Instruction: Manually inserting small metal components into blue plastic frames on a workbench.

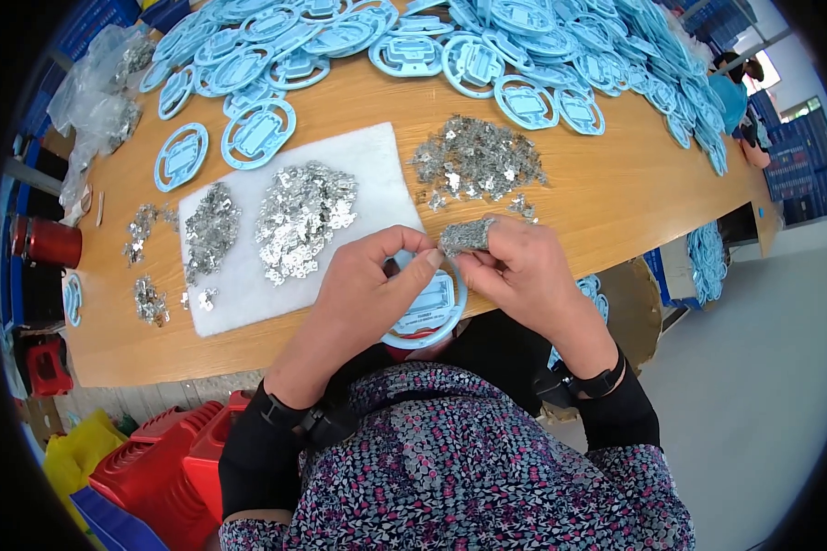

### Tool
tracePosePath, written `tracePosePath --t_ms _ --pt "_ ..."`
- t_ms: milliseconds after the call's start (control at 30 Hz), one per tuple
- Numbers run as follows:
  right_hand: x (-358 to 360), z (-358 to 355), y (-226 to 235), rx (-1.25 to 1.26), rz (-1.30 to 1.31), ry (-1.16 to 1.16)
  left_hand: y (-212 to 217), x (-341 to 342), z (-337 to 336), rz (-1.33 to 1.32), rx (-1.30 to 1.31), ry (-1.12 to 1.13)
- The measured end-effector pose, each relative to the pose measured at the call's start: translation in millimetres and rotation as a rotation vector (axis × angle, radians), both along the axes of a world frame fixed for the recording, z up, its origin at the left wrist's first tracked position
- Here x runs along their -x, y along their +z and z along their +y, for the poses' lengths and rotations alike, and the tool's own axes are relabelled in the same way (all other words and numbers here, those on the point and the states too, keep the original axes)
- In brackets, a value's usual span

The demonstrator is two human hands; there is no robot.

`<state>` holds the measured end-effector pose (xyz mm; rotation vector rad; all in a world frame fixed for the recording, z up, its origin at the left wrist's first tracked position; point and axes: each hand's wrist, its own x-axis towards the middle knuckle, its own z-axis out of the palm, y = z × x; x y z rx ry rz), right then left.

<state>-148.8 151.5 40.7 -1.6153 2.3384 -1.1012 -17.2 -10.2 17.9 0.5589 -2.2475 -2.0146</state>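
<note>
In the head view, your left hand (366,283) sits at about ten o'clock of the light blue round frame (415,332), which is at the near edge of the surface (634,188), partly covered by your hands. Your left thumb and index tips come close together over its upper part; you cannot tell from here whether they pinch anything. Your right hand (531,271), at two o'clock of the frame, has its fingers clamped on a clump of metal pieces (466,237), small and grey, its end just beside your left fingertips. From that frame, a loose grey heap (478,161) lies toward one o'clock. At ten o'clock a white mat (368,165) carries a bright silvery heap (303,220) and a darker heap (213,225). Many blue frames (524,50) pile up along the far side, from ten round to two o'clock. Red stools (156,468) stand at eight o'clock.
</note>
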Motion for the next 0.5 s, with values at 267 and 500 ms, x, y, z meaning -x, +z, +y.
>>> tracePosePath --t_ms 267,500 --pt "-9 -10 -3 -0.044 -0.528 -0.139 -9 -8 -6 0.04 -0.024 0.064" --pt "-12 -22 -16 0.002 -0.909 -0.133 -22 -5 -7 0.148 -0.01 0.129"
